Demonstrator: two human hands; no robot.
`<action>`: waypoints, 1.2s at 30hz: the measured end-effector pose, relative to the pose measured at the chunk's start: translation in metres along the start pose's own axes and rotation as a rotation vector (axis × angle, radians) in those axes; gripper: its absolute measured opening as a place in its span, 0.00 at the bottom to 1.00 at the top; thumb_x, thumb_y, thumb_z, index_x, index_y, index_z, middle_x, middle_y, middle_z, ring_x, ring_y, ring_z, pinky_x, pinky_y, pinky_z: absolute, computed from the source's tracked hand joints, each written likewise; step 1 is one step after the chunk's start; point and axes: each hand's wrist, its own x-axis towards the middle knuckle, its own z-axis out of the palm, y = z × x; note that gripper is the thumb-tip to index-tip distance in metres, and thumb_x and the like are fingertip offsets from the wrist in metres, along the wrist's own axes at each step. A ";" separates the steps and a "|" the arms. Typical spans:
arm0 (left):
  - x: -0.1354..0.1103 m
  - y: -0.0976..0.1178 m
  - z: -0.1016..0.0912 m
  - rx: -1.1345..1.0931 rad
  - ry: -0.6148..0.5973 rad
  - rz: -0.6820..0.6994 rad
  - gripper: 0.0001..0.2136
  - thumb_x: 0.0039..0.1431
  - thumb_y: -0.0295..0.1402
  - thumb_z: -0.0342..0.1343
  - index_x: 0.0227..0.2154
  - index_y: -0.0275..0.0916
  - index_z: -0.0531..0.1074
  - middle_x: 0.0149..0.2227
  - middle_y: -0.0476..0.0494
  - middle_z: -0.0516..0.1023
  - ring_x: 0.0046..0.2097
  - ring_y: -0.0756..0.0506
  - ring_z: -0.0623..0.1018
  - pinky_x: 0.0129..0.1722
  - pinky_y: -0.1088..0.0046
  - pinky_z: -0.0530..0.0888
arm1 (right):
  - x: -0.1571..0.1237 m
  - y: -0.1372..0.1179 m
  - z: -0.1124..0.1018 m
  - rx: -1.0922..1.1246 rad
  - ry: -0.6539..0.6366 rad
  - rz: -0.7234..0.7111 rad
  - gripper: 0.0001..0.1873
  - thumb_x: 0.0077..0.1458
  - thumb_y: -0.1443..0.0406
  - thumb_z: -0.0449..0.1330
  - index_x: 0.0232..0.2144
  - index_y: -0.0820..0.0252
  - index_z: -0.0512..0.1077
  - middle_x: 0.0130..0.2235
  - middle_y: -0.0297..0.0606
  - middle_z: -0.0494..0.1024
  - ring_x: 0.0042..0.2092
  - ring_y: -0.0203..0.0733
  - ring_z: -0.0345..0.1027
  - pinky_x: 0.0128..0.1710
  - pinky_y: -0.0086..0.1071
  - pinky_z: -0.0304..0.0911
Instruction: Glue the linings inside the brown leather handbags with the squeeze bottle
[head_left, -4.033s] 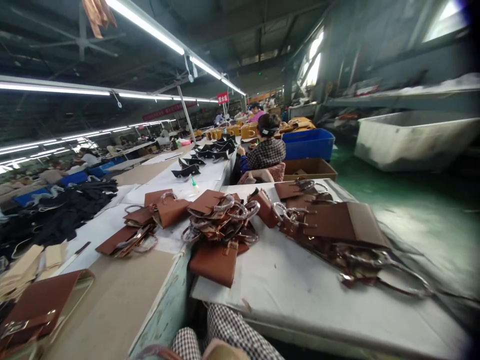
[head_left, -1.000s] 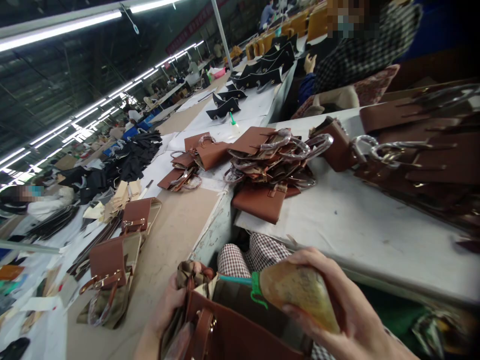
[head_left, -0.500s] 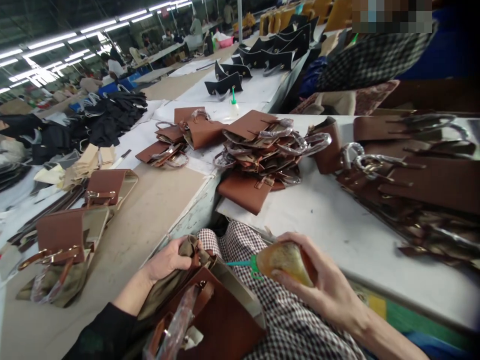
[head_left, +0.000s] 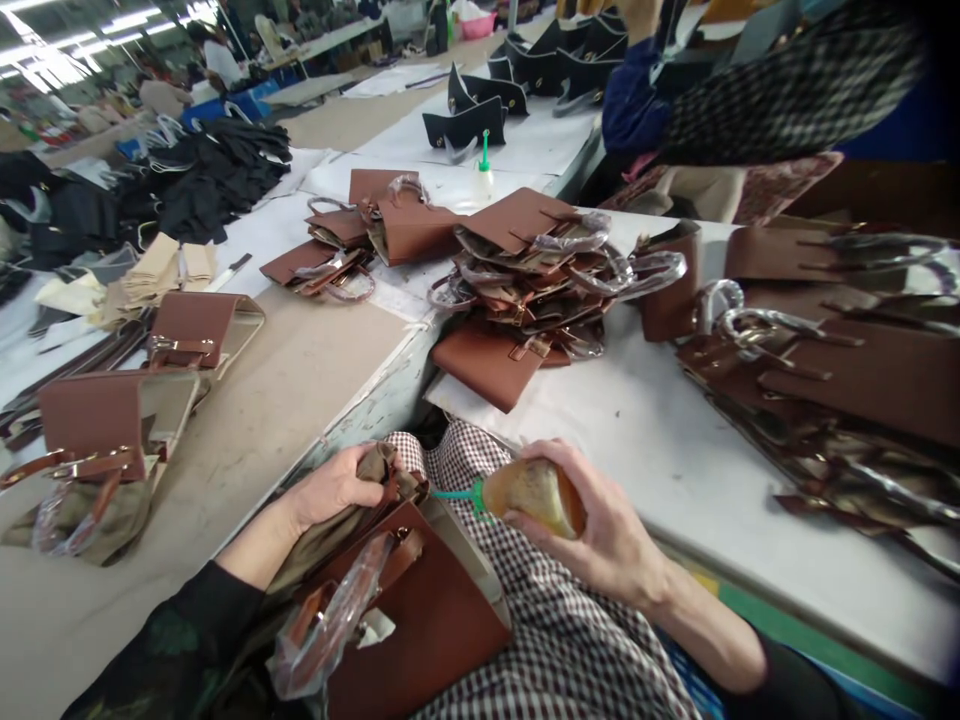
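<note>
A brown leather handbag (head_left: 427, 620) lies on my lap, its handle wrapped in clear plastic. My left hand (head_left: 334, 490) is closed on the bag's upper corner, where olive lining cloth shows. My right hand (head_left: 600, 530) grips a yellowish squeeze bottle (head_left: 536, 495) with a green nozzle. The nozzle tip points left, close to the bag's open top edge.
A heap of brown bags with wrapped handles (head_left: 540, 280) lies on the white table (head_left: 675, 440) ahead; more cover the right side (head_left: 840, 350). Two finished bags (head_left: 112, 420) stand on the left bench. A second glue bottle (head_left: 484, 175) stands further back. A person in a checked shirt (head_left: 765, 90) sits beyond.
My view has dropped from the hall to my lap. Over the last second the bottle's nozzle has moved closer to the bag's top edge, and my left hand has kept its hold.
</note>
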 end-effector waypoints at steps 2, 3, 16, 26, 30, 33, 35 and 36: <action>0.000 -0.001 0.000 -0.050 -0.017 -0.015 0.18 0.47 0.27 0.68 0.42 0.38 0.75 0.40 0.49 0.80 0.41 0.45 0.79 0.44 0.71 0.74 | -0.001 0.000 -0.003 -0.009 -0.027 0.005 0.23 0.66 0.57 0.67 0.57 0.53 0.65 0.48 0.42 0.78 0.45 0.48 0.77 0.44 0.37 0.74; 0.000 -0.001 0.000 -0.071 -0.022 -0.020 0.18 0.47 0.26 0.69 0.42 0.38 0.75 0.40 0.49 0.80 0.41 0.45 0.79 0.45 0.70 0.74 | -0.002 0.000 -0.004 -0.016 -0.036 0.005 0.23 0.65 0.57 0.67 0.57 0.53 0.65 0.47 0.41 0.78 0.45 0.48 0.77 0.44 0.37 0.74; 0.001 -0.005 0.001 -0.096 -0.001 -0.031 0.19 0.47 0.24 0.68 0.43 0.38 0.75 0.39 0.50 0.82 0.40 0.47 0.79 0.44 0.73 0.74 | -0.025 0.004 -0.018 0.002 -0.196 0.072 0.23 0.64 0.58 0.68 0.56 0.55 0.66 0.45 0.41 0.77 0.40 0.46 0.75 0.39 0.38 0.71; -0.002 -0.008 0.003 -0.092 0.009 -0.035 0.21 0.48 0.27 0.70 0.46 0.39 0.75 0.39 0.50 0.81 0.41 0.45 0.79 0.46 0.71 0.74 | -0.038 0.005 -0.026 -0.035 -0.322 0.090 0.21 0.64 0.59 0.67 0.55 0.56 0.67 0.44 0.41 0.77 0.40 0.48 0.73 0.39 0.42 0.71; -0.007 -0.001 0.008 -0.042 0.026 -0.030 0.21 0.47 0.29 0.71 0.46 0.39 0.75 0.38 0.51 0.80 0.41 0.46 0.79 0.44 0.74 0.74 | -0.036 0.002 -0.028 -0.042 -0.367 0.113 0.20 0.62 0.61 0.68 0.52 0.56 0.68 0.44 0.42 0.77 0.40 0.48 0.73 0.40 0.43 0.71; -0.014 0.006 0.013 0.003 0.017 -0.028 0.20 0.48 0.28 0.70 0.45 0.39 0.75 0.39 0.51 0.80 0.41 0.46 0.78 0.44 0.74 0.73 | -0.032 -0.001 -0.029 -0.039 -0.400 0.155 0.19 0.60 0.61 0.68 0.51 0.56 0.70 0.43 0.40 0.79 0.39 0.47 0.74 0.39 0.41 0.70; -0.020 0.011 0.018 0.038 -0.004 -0.028 0.19 0.50 0.29 0.70 0.45 0.40 0.75 0.41 0.50 0.80 0.42 0.45 0.78 0.47 0.72 0.73 | -0.028 -0.003 -0.029 -0.026 -0.410 0.190 0.19 0.59 0.61 0.69 0.50 0.56 0.71 0.42 0.38 0.80 0.39 0.46 0.74 0.38 0.40 0.69; -0.023 0.013 0.020 0.060 -0.014 -0.032 0.19 0.50 0.29 0.70 0.45 0.40 0.75 0.41 0.49 0.80 0.42 0.45 0.78 0.48 0.71 0.73 | -0.025 -0.003 -0.029 -0.020 -0.411 0.209 0.19 0.57 0.62 0.70 0.49 0.56 0.72 0.41 0.38 0.80 0.38 0.46 0.74 0.38 0.39 0.69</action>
